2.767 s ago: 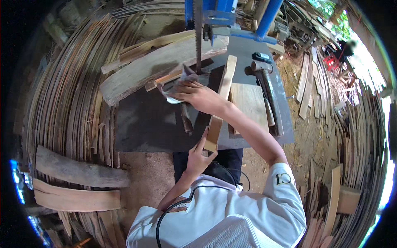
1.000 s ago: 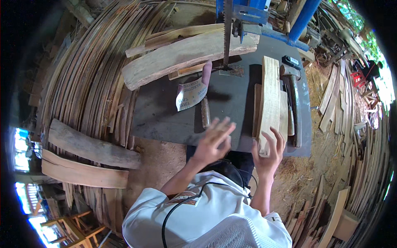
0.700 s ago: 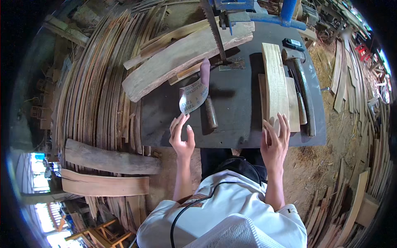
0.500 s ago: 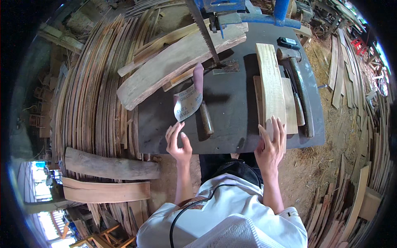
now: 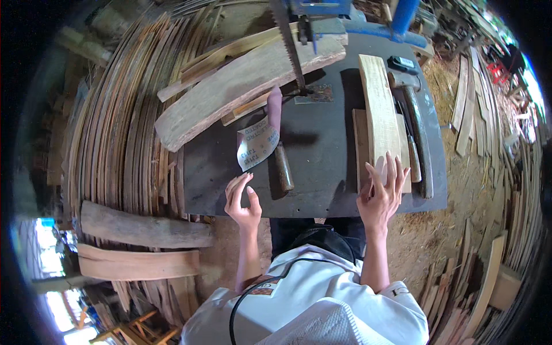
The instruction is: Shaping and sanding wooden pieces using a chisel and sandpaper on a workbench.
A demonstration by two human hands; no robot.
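My left hand (image 5: pixel 243 199) hovers open over the near edge of the dark metal saw table (image 5: pixel 322 167), just below a curled sheet of sandpaper (image 5: pixel 257 144) and a short round wooden piece (image 5: pixel 283 167). Fingers spread, my right hand (image 5: pixel 382 192) rests on the near end of a pale curved wooden plank (image 5: pixel 378 115) that lies on another flat board (image 5: pixel 362 144). Neither hand grips anything. The band saw blade (image 5: pixel 288 43) comes down at the table's far side.
A long rough plank (image 5: pixel 241 86) lies across the table's far left corner. A hammer (image 5: pixel 417 121) and a small black object (image 5: pixel 401 63) sit at the right. Stacks of thin curved wood strips (image 5: pixel 121 144) fill the left; loose boards (image 5: pixel 138 247) lie on the ground.
Both hands have let go and drawn back to the table's near edge; the pale plank now lies flat at the right and the sandpaper lies beside the blade.
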